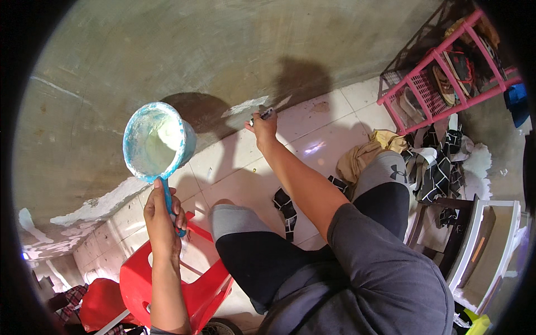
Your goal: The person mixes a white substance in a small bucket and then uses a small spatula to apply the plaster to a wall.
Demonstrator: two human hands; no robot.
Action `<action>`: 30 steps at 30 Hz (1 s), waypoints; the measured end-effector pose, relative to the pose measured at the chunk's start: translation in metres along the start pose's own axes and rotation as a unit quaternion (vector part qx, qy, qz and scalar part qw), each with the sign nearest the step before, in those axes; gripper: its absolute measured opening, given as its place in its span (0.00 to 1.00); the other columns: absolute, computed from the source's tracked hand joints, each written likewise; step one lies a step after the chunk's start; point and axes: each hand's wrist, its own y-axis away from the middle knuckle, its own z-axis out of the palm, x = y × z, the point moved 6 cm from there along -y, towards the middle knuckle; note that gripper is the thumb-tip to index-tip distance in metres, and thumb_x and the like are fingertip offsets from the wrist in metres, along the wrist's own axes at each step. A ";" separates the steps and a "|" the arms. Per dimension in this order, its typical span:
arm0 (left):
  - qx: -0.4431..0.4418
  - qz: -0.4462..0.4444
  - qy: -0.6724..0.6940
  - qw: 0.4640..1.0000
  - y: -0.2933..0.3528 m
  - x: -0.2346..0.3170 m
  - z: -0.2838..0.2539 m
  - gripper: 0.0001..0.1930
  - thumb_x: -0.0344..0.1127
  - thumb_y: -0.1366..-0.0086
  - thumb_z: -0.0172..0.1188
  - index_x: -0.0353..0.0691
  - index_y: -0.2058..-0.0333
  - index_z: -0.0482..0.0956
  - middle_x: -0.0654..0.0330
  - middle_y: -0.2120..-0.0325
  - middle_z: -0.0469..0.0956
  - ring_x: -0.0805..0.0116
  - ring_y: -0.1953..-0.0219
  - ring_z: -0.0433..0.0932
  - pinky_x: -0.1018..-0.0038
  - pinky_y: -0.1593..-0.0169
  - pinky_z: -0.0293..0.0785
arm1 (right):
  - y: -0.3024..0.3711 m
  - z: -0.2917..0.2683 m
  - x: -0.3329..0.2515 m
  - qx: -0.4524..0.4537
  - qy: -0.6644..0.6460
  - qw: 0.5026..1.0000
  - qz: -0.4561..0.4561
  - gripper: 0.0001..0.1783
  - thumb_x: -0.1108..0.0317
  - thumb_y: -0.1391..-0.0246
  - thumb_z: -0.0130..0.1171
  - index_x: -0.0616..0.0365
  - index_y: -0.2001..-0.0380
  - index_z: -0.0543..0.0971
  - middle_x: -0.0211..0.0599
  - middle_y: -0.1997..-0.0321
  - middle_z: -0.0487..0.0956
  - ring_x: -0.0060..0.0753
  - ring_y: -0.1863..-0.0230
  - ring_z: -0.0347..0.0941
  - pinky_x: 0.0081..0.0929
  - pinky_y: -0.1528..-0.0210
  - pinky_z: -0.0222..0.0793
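My left hand (162, 215) grips the handle of a blue dipper (129, 146) with a round bowl. Its inside is coated in white paste (169, 134), with a thicker lump on the right side. Stretched forward, my right hand (263, 129) is closed around a small dark-and-silver tool (267, 114), whose exact kind I cannot make out. That hand is low by the grey-brown wall (223, 50), close to a white patch (244, 106) just above the floor. Shadows of the dipper and of me fall across the wall.
A red plastic stool (137, 279) stands beside my left leg. At the far right is a pink rack (430, 92) holding shoes. Tan cloth (357, 162) and torn black-and-white patterned sheets (435, 173) lie on the tiled floor (234, 173). A white drawer (486, 251) is at right.
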 end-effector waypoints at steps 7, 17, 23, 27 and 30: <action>0.014 -0.006 -0.004 1.000 0.000 0.000 -0.002 0.25 0.57 0.31 0.53 0.36 0.65 0.71 0.68 0.87 0.62 0.80 0.92 0.57 0.81 0.89 0.54 | -0.014 0.037 0.019 0.030 0.020 0.999 0.035 0.49 0.73 0.40 0.57 0.50 0.28 0.35 0.58 0.42 0.68 0.40 0.60 0.79 0.29 0.68 0.82; 0.034 0.011 -0.004 0.999 -0.001 -0.006 -0.021 0.24 0.57 0.30 0.51 0.37 0.65 0.71 0.68 0.87 0.61 0.80 0.93 0.56 0.81 0.90 0.53 | 0.039 0.074 0.042 -0.029 0.085 0.995 0.054 0.50 0.71 0.40 0.58 0.57 0.28 0.34 0.57 0.48 0.72 0.34 0.62 0.81 0.27 0.65 0.80; 0.016 0.009 -0.002 1.000 -0.006 -0.008 -0.012 0.24 0.56 0.30 0.52 0.37 0.65 0.71 0.68 0.87 0.62 0.80 0.92 0.57 0.81 0.90 0.53 | 0.048 0.018 0.024 -0.031 -0.015 0.999 0.041 0.38 0.75 0.37 0.53 0.54 0.31 0.45 0.49 0.50 0.70 0.41 0.63 0.79 0.34 0.61 0.84; 0.008 0.022 -0.001 1.000 -0.010 -0.008 -0.011 0.24 0.57 0.30 0.52 0.37 0.66 0.71 0.69 0.87 0.62 0.81 0.92 0.57 0.81 0.90 0.53 | 0.013 0.008 0.004 -0.025 -0.026 0.999 0.035 0.35 0.74 0.36 0.53 0.57 0.32 0.48 0.49 0.50 0.71 0.39 0.60 0.77 0.34 0.60 0.85; 0.007 0.016 -0.003 1.000 -0.011 -0.008 -0.008 0.24 0.57 0.30 0.52 0.36 0.65 0.71 0.69 0.87 0.62 0.81 0.92 0.57 0.81 0.90 0.53 | 0.009 0.013 0.004 -0.060 0.005 0.997 0.043 0.33 0.74 0.37 0.53 0.59 0.32 0.52 0.46 0.52 0.71 0.39 0.61 0.77 0.34 0.61 0.85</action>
